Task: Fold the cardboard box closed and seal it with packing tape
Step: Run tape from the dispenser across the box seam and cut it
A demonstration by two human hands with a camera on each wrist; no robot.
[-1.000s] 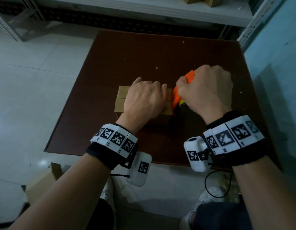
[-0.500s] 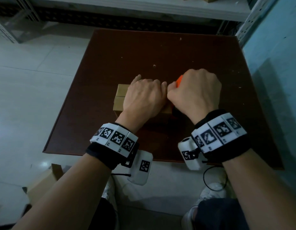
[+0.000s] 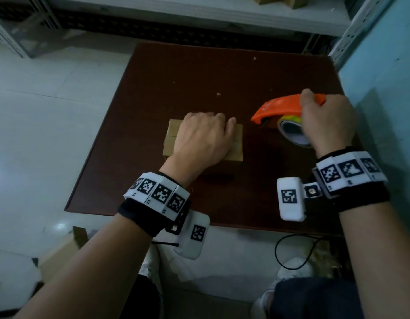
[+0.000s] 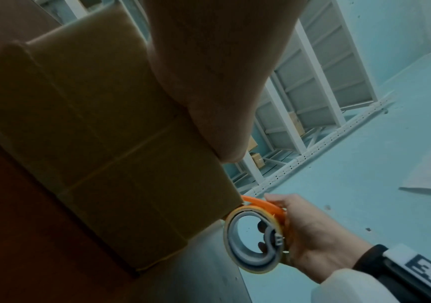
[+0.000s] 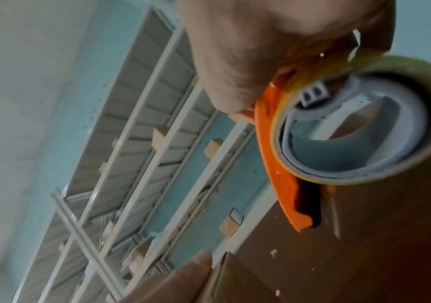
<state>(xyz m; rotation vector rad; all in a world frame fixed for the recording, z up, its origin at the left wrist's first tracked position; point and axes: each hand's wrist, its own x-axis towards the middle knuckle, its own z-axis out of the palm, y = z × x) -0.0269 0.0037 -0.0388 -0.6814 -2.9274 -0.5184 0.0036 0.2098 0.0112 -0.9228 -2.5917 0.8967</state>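
The cardboard box (image 3: 236, 143) sits near the middle of the brown table (image 3: 199, 70), flaps folded down, with the seam between them running across its top under the left hand (image 3: 202, 139), which lies flat over it with fingers straight, pressing rather than gripping. A glossy strip seems to cross the box's side in the left wrist view, though the dim light makes it hard to say whether tape truly covers the whole seam. Off to the right and clear of the box, the right hand (image 3: 325, 123) is wrapped round the orange tape dispenser (image 3: 289, 105), with the roll of packing tape (image 3: 291, 132) hanging beneath it above the table. The main risk is a seal that is only partial: if the left hand lifts before the tape is rubbed down, the flaps may spring up and peel the ends loose. If another strip is needed, the dispenser must return squarely to the box edge; a skewed start would wrinkle the tape or miss the seam, and a light box could slide across the table under the pull unless the palm holds it.
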